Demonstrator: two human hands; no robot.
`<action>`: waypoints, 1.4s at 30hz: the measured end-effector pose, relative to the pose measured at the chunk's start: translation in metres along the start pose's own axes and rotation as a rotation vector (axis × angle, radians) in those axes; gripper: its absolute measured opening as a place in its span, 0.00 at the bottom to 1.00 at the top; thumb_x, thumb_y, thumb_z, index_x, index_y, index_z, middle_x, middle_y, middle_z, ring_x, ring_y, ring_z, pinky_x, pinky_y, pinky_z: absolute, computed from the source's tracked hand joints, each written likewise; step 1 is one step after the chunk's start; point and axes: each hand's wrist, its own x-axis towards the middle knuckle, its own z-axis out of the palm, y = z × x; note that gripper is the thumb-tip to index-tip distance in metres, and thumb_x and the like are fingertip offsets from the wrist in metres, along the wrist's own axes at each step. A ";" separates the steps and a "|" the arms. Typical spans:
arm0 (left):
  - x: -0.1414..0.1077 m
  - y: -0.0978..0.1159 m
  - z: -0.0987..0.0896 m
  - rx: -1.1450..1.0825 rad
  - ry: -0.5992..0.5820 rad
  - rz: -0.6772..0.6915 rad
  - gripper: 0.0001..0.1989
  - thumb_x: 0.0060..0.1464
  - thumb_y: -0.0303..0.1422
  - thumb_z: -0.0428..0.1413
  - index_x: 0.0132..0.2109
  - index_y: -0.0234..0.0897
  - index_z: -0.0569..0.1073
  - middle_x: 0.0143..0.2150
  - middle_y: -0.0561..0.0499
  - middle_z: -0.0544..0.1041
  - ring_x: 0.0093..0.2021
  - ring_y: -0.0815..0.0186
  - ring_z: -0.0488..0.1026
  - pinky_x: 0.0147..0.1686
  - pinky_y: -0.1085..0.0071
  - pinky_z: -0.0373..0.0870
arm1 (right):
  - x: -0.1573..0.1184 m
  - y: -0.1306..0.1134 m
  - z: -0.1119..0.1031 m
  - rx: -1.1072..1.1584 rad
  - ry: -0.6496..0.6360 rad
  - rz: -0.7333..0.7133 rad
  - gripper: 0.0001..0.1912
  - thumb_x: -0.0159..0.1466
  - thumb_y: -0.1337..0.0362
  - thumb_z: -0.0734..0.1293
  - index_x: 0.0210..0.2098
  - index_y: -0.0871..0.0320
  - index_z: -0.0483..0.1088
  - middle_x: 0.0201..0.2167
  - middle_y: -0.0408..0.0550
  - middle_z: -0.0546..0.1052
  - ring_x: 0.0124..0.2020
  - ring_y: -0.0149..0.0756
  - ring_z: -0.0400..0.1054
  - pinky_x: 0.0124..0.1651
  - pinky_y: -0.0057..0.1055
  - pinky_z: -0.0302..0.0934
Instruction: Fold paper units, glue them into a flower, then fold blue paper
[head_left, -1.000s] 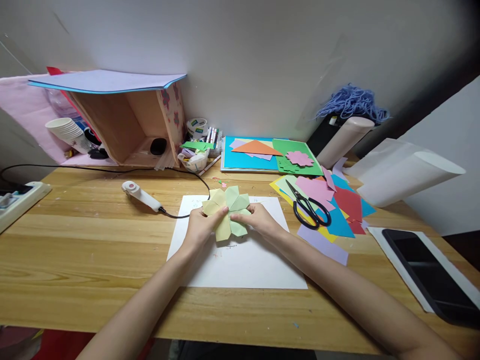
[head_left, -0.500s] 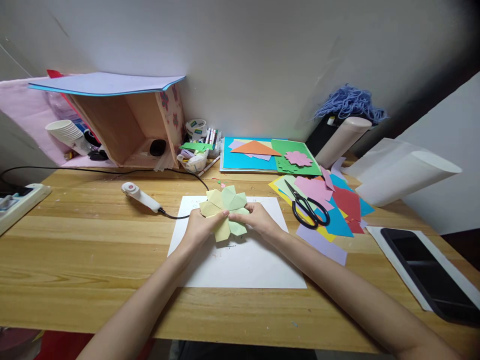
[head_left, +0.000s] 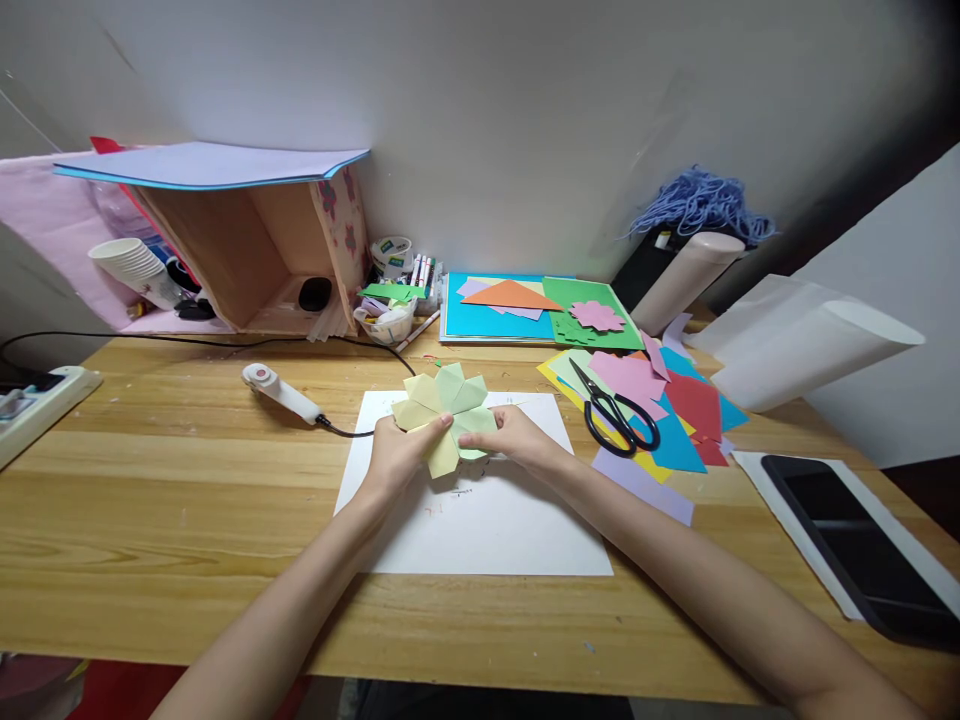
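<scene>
A paper flower [head_left: 444,410] with pale yellow petals on the left and pale green ones on the right is held above a white sheet of paper [head_left: 487,530]. My left hand [head_left: 399,452] grips its lower left side, the thumb lying across the front near the centre. On the right edge, my right hand [head_left: 517,438] pinches a green petal with the thumb on top. The other fingers of both hands are mostly hidden behind the flower. Small dark and orange marks show on the white sheet below it.
Black-handled scissors [head_left: 613,410] rest on coloured paper scraps [head_left: 690,400] at right. A phone [head_left: 855,545] lies farther right. A white corded hot glue gun [head_left: 281,393] is at left, near an open cardboard box [head_left: 247,250]. Behind are stacked coloured sheets [head_left: 487,320] and a power strip [head_left: 52,405] far left.
The paper flower has turned slightly and tilted a little, its top petals now higher and further left. Both hands keep hold of it in nearly the same place.
</scene>
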 end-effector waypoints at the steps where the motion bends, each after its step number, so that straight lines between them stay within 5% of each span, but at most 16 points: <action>1: 0.000 -0.001 0.000 -0.005 -0.003 -0.004 0.21 0.34 0.37 0.65 0.36 0.28 0.76 0.37 0.40 0.78 0.32 0.60 0.74 0.30 0.69 0.71 | 0.000 0.001 0.000 -0.005 0.013 -0.007 0.19 0.47 0.57 0.73 0.32 0.65 0.74 0.28 0.51 0.76 0.26 0.33 0.69 0.28 0.27 0.60; 9: -0.002 0.006 0.001 -0.018 0.040 0.007 0.20 0.33 0.37 0.65 0.35 0.29 0.76 0.36 0.41 0.78 0.31 0.61 0.74 0.29 0.70 0.71 | 0.000 -0.004 -0.004 -0.021 -0.150 0.044 0.17 0.48 0.58 0.72 0.33 0.64 0.75 0.30 0.52 0.78 0.30 0.33 0.71 0.34 0.28 0.64; 19: -0.001 0.004 0.001 -0.024 0.030 0.024 0.21 0.34 0.37 0.65 0.37 0.29 0.76 0.39 0.41 0.78 0.35 0.59 0.75 0.33 0.68 0.71 | -0.002 -0.003 -0.001 -0.025 -0.107 0.040 0.16 0.50 0.58 0.71 0.33 0.64 0.75 0.29 0.52 0.78 0.29 0.33 0.71 0.35 0.29 0.64; 26: -0.001 0.006 -0.001 -0.019 0.025 0.050 0.21 0.36 0.37 0.64 0.39 0.29 0.76 0.39 0.40 0.78 0.34 0.60 0.75 0.32 0.69 0.71 | -0.002 -0.009 -0.008 -0.005 -0.274 0.089 0.18 0.50 0.56 0.72 0.33 0.65 0.75 0.30 0.53 0.78 0.30 0.31 0.70 0.37 0.30 0.65; 42: 0.001 0.003 0.000 -0.052 0.028 0.048 0.21 0.36 0.37 0.64 0.40 0.30 0.75 0.42 0.41 0.77 0.36 0.61 0.74 0.34 0.70 0.70 | -0.006 -0.009 0.002 0.011 -0.155 0.007 0.15 0.51 0.57 0.70 0.31 0.65 0.74 0.27 0.51 0.77 0.28 0.31 0.69 0.35 0.29 0.63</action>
